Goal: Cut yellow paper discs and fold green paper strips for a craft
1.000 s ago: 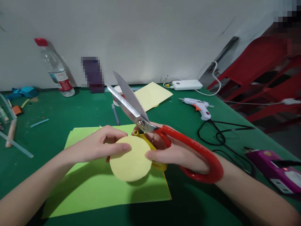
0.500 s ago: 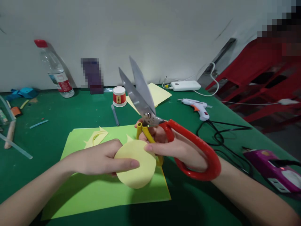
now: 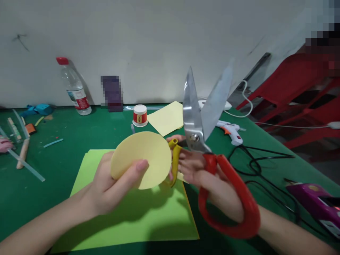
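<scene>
Seemingly at a trimming step, the left hand pinches a pale-yellow round paper disc above bright-green paper sheets, the right hand holding red-and-yellow-handled steel scissors agape, and further snipping calls for steady paper.

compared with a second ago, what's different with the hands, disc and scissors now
The right hand has taken its thumb off the disc, leaving the left hand gripping it, tilted and raised a little. The scissors have swung right, from pointing up-left to roughly upright, blades spread wider.

Unchanged: the right hand holds the scissors; bottle, cup and glue gun stand or lie where they were.
</scene>
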Motion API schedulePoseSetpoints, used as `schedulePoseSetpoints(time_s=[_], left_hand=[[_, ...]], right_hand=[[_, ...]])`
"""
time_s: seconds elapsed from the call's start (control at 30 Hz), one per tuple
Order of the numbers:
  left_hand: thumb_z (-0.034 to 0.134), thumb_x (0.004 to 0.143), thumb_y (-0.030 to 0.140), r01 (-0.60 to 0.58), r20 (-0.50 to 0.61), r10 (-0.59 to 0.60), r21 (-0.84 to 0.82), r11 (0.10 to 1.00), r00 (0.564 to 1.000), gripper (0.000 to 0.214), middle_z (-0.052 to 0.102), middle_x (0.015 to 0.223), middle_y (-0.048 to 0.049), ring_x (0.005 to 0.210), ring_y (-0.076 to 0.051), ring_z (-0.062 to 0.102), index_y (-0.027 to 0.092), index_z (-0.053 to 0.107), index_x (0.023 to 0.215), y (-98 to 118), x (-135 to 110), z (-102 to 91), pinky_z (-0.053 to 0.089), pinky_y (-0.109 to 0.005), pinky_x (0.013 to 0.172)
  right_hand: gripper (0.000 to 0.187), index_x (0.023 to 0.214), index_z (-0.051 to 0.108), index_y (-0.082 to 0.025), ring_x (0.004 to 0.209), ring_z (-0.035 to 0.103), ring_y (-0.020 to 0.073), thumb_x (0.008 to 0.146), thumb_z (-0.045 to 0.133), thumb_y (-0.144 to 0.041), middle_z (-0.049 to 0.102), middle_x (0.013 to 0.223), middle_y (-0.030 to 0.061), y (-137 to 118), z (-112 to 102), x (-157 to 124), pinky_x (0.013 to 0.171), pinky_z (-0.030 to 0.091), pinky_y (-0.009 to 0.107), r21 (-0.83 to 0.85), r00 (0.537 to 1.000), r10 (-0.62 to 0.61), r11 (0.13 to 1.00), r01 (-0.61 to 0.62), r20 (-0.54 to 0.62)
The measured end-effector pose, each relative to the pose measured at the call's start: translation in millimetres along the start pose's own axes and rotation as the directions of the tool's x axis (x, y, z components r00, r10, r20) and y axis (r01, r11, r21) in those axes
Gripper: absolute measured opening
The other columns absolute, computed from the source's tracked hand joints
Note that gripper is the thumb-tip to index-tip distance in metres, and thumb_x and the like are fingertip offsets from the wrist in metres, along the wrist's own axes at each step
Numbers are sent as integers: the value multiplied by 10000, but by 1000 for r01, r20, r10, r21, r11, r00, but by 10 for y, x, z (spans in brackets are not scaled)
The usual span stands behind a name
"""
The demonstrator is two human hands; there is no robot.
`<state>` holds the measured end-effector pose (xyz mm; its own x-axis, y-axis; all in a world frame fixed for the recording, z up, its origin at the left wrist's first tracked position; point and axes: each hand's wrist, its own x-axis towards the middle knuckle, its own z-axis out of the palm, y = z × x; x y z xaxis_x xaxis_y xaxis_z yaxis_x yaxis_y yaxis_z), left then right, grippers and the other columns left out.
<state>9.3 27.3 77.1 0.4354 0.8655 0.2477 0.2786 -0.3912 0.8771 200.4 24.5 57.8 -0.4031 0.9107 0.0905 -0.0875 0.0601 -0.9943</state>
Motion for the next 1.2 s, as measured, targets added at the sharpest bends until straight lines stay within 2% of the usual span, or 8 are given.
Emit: schedulePoseSetpoints(time_s=[0.1, 0.17, 0.23, 0.33, 0.5, 0.73, 0.9, 1.2], left_hand=[[436, 862, 213, -222, -159, 214, -34, 974, 964, 231, 435, 521, 32, 449, -76, 443, 199, 487, 637, -34, -1, 44, 372, -169, 386], [444, 848, 130, -361, -246, 338, -56, 931, 908, 185, 429, 532, 40, 458, -63, 453, 197, 491, 682, -73, 7, 72, 350, -140, 361], [436, 842, 82, -432, -276, 399, -71, 899, 874, 178, 459, 564, 32, 514, -63, 502, 190, 512, 723, -118, 14, 97, 363, -124, 376], [435, 841, 57, -448, -296, 414, -54, 893, 861, 168, 499, 603, 24, 568, -56, 535, 177, 533, 778, -159, 26, 127, 388, -108, 414], [447, 830, 64, -490, -330, 486, 79, 868, 809, 188, 451, 556, 41, 496, -28, 489, 154, 492, 672, -115, 73, 140, 355, -89, 377], [461, 819, 81, -511, -324, 557, 222, 830, 764, 212, 410, 501, 60, 426, -21, 442, 162, 462, 623, -98, 90, 126, 329, -106, 354], [473, 786, 63, -489, -305, 556, 270, 829, 774, 234, 380, 456, 66, 379, -53, 411, 191, 436, 593, -104, 78, 103, 305, -177, 340], [457, 800, 89, -494, -227, 574, 325, 806, 787, 291, 401, 400, 80, 335, -71, 409, 205, 387, 542, -53, 71, 76, 292, -210, 342]], right_hand=[[291, 1012, 439, -241, 837, 547, 154, 734, 456, -156, 558, 901, 25, 42, 113, -81, 779, 460, 308, 46, 998, -13, 999, 10, 61], [236, 990, 437, -225, 769, 519, 154, 758, 429, -182, 530, 819, 18, 45, 186, -131, 725, 454, 303, -53, 998, 14, 999, -11, 59], [146, 915, 444, -208, 713, 486, 153, 774, 409, -222, 494, 759, 12, 63, 241, -170, 660, 433, 293, -139, 999, 44, 990, -39, 32], [101, 871, 439, -204, 674, 462, 144, 794, 395, -253, 474, 742, 7, 136, 285, -201, 604, 402, 276, -178, 998, 64, 982, -59, 21], [125, 920, 425, -211, 598, 425, 114, 815, 384, -264, 474, 754, -2, 188, 300, -199, 507, 364, 237, -187, 995, 102, 978, -97, 18], [166, 987, 427, -240, 596, 403, 112, 827, 386, -252, 452, 745, -23, 151, 273, -186, 498, 353, 231, -227, 997, 69, 972, -58, 40], [243, 1091, 421, -289, 586, 409, 104, 854, 405, -242, 480, 751, -43, 190, 232, -202, 497, 359, 217, -221, 998, 35, 975, -22, 57], [359, 1183, 412, -261, 627, 461, 123, 827, 407, -221, 555, 791, -23, 112, 235, -157, 538, 401, 236, -240, 999, 39, 970, -30, 29]])
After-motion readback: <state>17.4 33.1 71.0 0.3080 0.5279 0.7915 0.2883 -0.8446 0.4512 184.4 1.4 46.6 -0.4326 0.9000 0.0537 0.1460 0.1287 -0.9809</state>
